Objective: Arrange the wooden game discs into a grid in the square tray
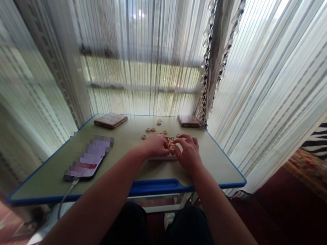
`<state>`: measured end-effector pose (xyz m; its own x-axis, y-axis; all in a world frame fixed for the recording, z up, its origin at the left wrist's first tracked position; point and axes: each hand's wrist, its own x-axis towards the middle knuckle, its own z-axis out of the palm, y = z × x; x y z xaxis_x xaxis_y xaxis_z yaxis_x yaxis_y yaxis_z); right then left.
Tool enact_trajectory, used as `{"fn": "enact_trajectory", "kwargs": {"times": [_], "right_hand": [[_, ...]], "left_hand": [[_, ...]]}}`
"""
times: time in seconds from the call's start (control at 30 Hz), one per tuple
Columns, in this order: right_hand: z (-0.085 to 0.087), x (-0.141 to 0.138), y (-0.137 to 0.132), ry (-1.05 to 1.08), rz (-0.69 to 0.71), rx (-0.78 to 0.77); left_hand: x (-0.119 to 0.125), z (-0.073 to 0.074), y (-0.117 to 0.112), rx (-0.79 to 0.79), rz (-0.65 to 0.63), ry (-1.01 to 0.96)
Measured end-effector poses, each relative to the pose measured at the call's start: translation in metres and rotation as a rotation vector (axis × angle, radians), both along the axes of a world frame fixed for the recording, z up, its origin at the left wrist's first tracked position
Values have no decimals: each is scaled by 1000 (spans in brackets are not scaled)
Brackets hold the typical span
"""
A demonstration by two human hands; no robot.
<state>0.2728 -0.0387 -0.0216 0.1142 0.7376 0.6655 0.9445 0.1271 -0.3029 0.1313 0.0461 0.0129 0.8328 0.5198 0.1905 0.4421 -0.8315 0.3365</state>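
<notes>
Lying bunched: rnd tan pcs [172, 148]

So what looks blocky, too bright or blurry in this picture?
In the head view, blocky squares cover most of the phone, daylight glows through the curtains and the legs look very dark; also in the head view, the outer edges look smeared, and the round pieces by the left hand are too small to read.

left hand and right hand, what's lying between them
In the head view, small round pieces with dark markings lie between the left hand and the right hand.
</notes>
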Motion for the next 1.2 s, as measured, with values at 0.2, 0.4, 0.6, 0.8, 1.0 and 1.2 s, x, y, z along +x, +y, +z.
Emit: {"fn": "enact_trajectory", "kwargs": {"times": [0.2, 0.4, 0.6, 0.8, 1.0, 1.2], "right_hand": [[0, 1, 0, -7, 7, -2], [-1, 2, 0, -5, 19, 16], [0, 3, 0, -1, 18, -2], [-3, 6, 3, 34, -66, -22], [-3, 7, 2, 22, -67, -15], [-2, 6, 1, 47, -65, -20]], "left_hand": [[0, -1, 2, -8, -45, 21], [-2, -3, 5, 29, -70, 22], [-2, -3, 5, 57, -73, 39], [-2, -3, 5, 71, -89, 47], [-2, 0, 2, 36, -99, 26], [-2, 2, 2, 1, -121, 40]]}}
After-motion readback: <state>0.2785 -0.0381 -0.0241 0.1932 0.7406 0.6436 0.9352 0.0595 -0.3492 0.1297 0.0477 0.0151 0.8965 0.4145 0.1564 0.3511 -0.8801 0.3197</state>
